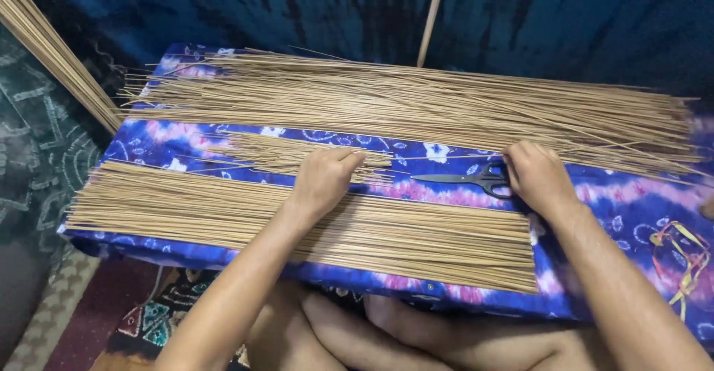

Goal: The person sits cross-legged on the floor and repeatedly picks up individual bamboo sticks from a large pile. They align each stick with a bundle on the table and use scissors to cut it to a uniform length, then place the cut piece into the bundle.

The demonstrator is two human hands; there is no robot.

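Note:
A low table covered with blue and purple patterned cloth (pixel 625 200) carries thin tan sticks. A long flat row of sticks (pixel 186 211) lies near me, a big loose heap of sticks (pixel 416 99) lies at the far side, and a small bunch of short sticks (pixel 260 151) sits between them. My left hand (pixel 323 180) rests palm down with bent fingers on the right end of the small bunch and the near row. Black scissors (pixel 468 180) lie on the cloth, and my right hand (pixel 537 177) lies over their handles; whether it grips them is hidden.
More long sticks (pixel 52 51) lean at the upper left. One upright stick (pixel 431 17) stands against the dark blue cloth backdrop. Coloured ribbon loops (pixel 680 256) lie at the table's right end. My bare knees (pixel 387 334) are under the front edge, above a patterned mat.

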